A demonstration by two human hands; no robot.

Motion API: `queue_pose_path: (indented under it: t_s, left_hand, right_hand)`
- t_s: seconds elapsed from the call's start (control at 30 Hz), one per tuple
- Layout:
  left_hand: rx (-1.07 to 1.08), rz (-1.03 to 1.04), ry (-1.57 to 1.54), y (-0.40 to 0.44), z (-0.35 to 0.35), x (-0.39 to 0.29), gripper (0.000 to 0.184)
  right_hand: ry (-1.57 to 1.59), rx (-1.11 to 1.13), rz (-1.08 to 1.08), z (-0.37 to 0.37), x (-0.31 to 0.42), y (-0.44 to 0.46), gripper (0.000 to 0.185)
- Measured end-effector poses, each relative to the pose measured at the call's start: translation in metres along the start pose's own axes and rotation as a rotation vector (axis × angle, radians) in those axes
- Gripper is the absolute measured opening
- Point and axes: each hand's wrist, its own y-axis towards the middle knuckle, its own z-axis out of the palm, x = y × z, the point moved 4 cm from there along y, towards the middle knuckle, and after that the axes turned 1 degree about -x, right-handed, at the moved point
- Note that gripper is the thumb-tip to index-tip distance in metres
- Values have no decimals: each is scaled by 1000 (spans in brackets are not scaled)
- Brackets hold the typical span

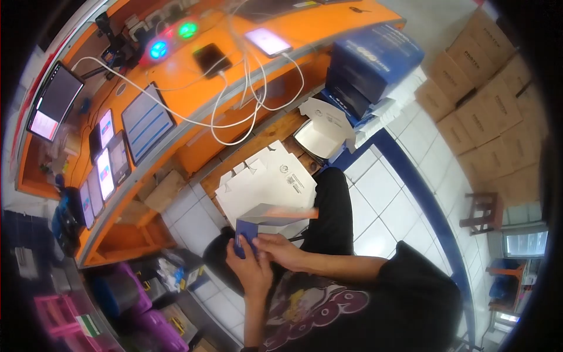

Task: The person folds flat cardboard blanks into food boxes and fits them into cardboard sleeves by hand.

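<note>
Both my hands grip a small blue cardboard box (248,229), partly folded, with a pale flap and an orange edge sticking out to the right. My left hand (250,271) closes around its lower left side, fingers on the blue wall. From the right, my right hand (280,251) pinches the box near its lower corner. Just beyond them, flat white cardboard blanks (267,179) with printed marks lie on a low wooden surface (218,174). Farther right, an open box (322,138) shows its white inside.
An orange counter (193,105) carries a tablet (148,122), several phones, white cables and glowing lights. Large blue boxes (375,61) stand beside it. Stacked brown cartons (478,105) and a wooden stool (482,212) are on the right. Purple bins (161,330) sit lower left.
</note>
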Motion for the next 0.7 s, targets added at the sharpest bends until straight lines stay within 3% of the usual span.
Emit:
queue_pose_path:
  t_s: [0.03, 0.07, 0.13, 0.17, 0.23, 0.27, 0.33, 0.37, 0.5, 0.7]
  left_hand:
    - [1, 8, 2, -2, 0, 4, 67]
    - [-26, 3, -162, -6, 1, 10, 67]
    - [-44, 3, -323, -7, -3, 12, 67]
    - [-195, -15, -278, -10, -11, 12, 67]
    - [-444, 49, -112, -10, -25, 11, 58]
    - [-440, 50, -107, -12, -28, 18, 58]
    - [-346, 189, 182, -10, -37, 13, 40]
    - [-407, 156, 110, -8, -40, 10, 24]
    - [-449, 231, 236, 6, -55, -23, 23]
    - [-352, 172, 90, 4, -46, -26, 26]
  right_hand:
    - [-186, -20, -96, 2, 5, 0, 25]
    - [-181, -21, -103, -3, 2, 3, 25]
    - [-622, -16, -287, -11, 2, 3, 34]
    - [-614, -21, -290, -18, -2, 0, 34]
    - [-1354, -89, -575, -13, 6, -13, 37]
    - [-1347, -88, -574, -15, -1, -9, 37]
    - [-1312, -76, -739, -13, -6, -3, 35]
    - [-1314, -57, -734, -15, -10, 0, 35]
    - [-1312, 30, -672, -2, -9, 7, 34]
    - [-1296, 91, -615, 20, -6, 18, 33]
